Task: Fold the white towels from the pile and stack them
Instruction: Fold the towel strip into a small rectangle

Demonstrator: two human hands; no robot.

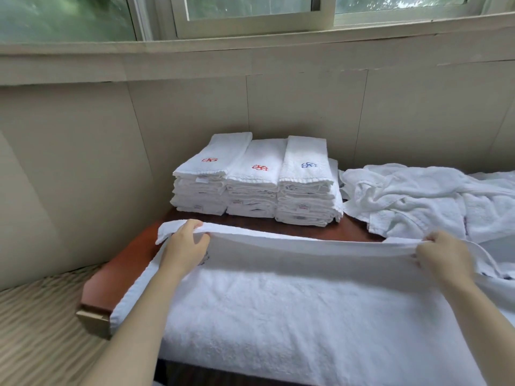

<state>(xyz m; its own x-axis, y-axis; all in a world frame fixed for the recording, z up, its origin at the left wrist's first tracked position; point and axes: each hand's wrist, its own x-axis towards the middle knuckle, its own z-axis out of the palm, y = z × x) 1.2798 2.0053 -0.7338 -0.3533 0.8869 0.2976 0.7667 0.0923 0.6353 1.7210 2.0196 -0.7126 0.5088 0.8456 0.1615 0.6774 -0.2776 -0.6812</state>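
Note:
A white towel [292, 307] lies spread across the red-brown table [122, 271] in front of me. Its far edge is lifted off the table. My left hand [185, 246] grips that edge near the left corner, and my right hand [443, 254] pinches it near the right end. Behind the towel stand three stacks of folded white towels [256, 179] side by side, two topped with red emblems and one with a blue emblem. A loose pile of unfolded white towels [423, 201] lies to the right of the stacks.
A beige panelled wall [195, 107] rises just behind the stacks, with a window [250, 12] above it. The table's left corner has a brass cap [92, 321]. Beige patterned carpet [39, 330] lies to the left.

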